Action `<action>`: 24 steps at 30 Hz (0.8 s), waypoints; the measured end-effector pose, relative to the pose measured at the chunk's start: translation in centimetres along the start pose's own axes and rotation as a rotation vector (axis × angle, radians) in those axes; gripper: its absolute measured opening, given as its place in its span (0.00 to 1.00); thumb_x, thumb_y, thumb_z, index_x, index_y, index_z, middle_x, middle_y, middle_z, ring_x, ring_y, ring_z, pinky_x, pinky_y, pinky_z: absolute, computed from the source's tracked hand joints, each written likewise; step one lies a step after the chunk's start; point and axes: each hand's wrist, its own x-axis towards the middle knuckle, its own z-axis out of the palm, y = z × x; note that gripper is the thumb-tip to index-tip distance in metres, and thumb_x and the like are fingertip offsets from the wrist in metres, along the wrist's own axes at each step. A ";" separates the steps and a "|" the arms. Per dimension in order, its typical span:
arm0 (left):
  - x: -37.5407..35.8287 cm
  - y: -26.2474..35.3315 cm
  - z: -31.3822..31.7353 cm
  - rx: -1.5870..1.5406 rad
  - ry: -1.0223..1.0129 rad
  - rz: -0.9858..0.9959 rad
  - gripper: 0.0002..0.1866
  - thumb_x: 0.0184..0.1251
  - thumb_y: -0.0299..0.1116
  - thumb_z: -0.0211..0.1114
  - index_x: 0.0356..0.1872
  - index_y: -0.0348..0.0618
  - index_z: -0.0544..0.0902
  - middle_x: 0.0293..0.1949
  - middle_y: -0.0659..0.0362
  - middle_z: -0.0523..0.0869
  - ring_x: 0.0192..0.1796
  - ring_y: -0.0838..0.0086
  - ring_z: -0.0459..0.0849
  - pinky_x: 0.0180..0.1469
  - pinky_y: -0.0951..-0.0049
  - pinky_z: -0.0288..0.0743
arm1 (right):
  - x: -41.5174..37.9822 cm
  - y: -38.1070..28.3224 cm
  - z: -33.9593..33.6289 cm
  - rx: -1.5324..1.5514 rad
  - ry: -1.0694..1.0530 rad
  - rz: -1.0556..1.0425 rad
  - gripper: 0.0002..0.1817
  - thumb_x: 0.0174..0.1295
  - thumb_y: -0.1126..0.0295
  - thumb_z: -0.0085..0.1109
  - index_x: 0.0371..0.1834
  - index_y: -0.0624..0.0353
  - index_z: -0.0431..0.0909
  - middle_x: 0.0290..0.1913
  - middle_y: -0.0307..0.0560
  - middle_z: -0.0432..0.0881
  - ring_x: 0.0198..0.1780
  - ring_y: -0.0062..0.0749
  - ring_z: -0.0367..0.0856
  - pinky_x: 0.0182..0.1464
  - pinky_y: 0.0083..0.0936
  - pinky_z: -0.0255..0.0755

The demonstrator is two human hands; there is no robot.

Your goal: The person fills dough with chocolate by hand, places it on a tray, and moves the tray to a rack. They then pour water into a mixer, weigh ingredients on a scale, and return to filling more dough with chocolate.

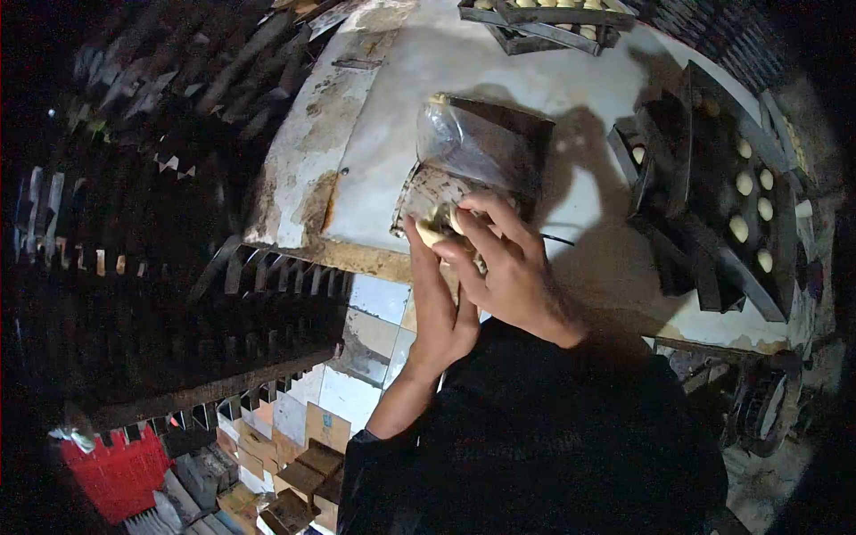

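A small piece of pale dough (430, 236) with something dark in its middle is held between my two hands, above the near edge of the work table. My left hand (439, 308) cups it from below and the left side. From the right, my right hand (510, 272) pinches its edge with bent fingers; part of the dough is hidden behind them. Just beyond my hands stands an open container (499, 143) lined with clear plastic. A speckled, stained surface (432, 189) shows between it and my fingers.
On the right, dark metal trays (673, 178) hold several pale dough balls (744, 184). More trays (571, 37) with dough balls sit at the far edge of the white table (374, 134). Dark racks (223, 330) stand left; cardboard boxes (312, 473) and a red crate (116, 473) lie below.
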 end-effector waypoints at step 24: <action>-17.1 6.6 -15.4 -0.758 0.301 -0.094 0.50 0.50 0.40 0.74 0.70 0.30 0.53 0.53 0.56 0.66 0.56 0.69 0.70 0.58 0.70 0.66 | -8.2 -19.5 5.2 0.221 -0.253 -0.229 0.19 0.45 0.73 0.73 0.41 0.67 0.81 0.40 0.47 0.80 0.36 0.32 0.82 0.35 0.24 0.75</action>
